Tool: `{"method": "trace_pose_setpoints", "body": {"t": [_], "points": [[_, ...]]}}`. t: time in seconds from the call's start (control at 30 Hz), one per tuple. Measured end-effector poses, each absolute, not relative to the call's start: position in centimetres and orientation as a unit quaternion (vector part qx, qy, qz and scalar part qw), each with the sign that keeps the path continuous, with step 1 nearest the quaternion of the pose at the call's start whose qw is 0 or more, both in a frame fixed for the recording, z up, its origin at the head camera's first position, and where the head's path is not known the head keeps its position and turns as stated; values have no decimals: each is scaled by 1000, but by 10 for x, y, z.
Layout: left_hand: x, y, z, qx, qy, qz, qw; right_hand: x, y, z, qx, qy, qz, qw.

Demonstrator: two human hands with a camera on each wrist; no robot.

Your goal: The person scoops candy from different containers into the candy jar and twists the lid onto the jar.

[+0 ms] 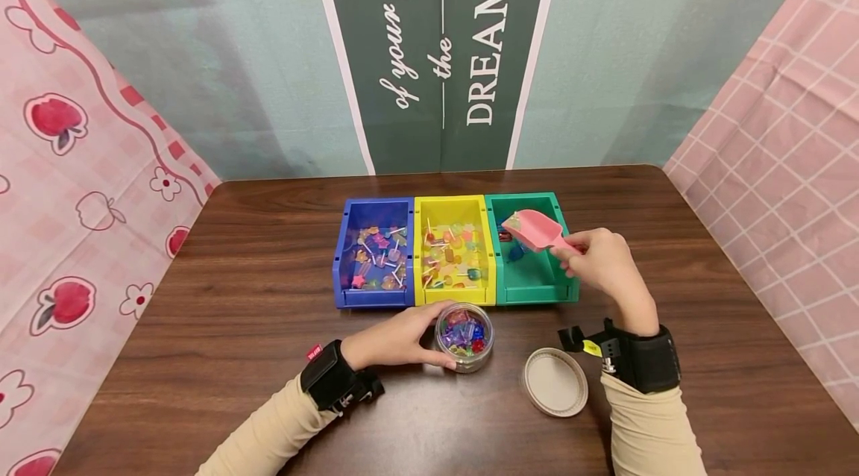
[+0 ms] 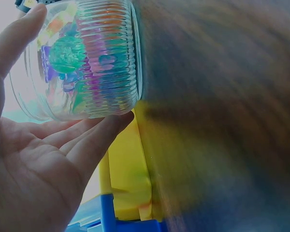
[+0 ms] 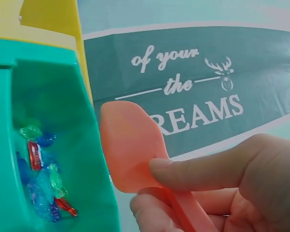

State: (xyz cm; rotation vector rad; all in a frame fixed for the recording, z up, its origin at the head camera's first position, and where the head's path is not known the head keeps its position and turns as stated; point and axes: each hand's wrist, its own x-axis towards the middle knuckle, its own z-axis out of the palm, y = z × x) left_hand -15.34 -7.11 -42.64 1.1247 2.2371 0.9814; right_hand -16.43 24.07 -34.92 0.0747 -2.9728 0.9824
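Note:
My left hand [image 1: 403, 336] holds a clear ribbed jar [image 1: 473, 365] upright on the table, thumb on one side and fingers on the other. Small colourful translucent charms [image 2: 66, 55] show through its wall. Between thumb and fingers, my right hand [image 1: 602, 261] grips the handle of a pink scoop [image 1: 539, 228]. The scoop is over the green bin [image 1: 537, 280], with a small pale greenish piece at its front edge. Inside that bin lie blue, green and red charms [image 3: 43, 181], gathered toward one side.
A blue bin [image 1: 374, 300] and a yellow bin [image 1: 458, 298] stand side by side left of the green one, both holding many small charms and lollipop shapes. A round lid [image 1: 555, 383] lies on the brown table [image 1: 268, 252], right of the jar. Fabric curtains [image 1: 590, 51] surround the table.

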Motion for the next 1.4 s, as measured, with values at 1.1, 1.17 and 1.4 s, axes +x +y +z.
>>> {"method": "trace_pose_setpoints", "body": {"t": [1.1, 1.17, 1.4], "points": [[-154, -72, -427, 402, 809, 358, 235, -149, 253, -333, 252, -875, 378, -165], [-154, -71, -427, 402, 808, 361, 234, -148, 251, -332, 261, -869, 380, -178], [-155, -71, -427, 405, 806, 363, 233, -144, 244, -328, 265, -872, 368, -183]]}}
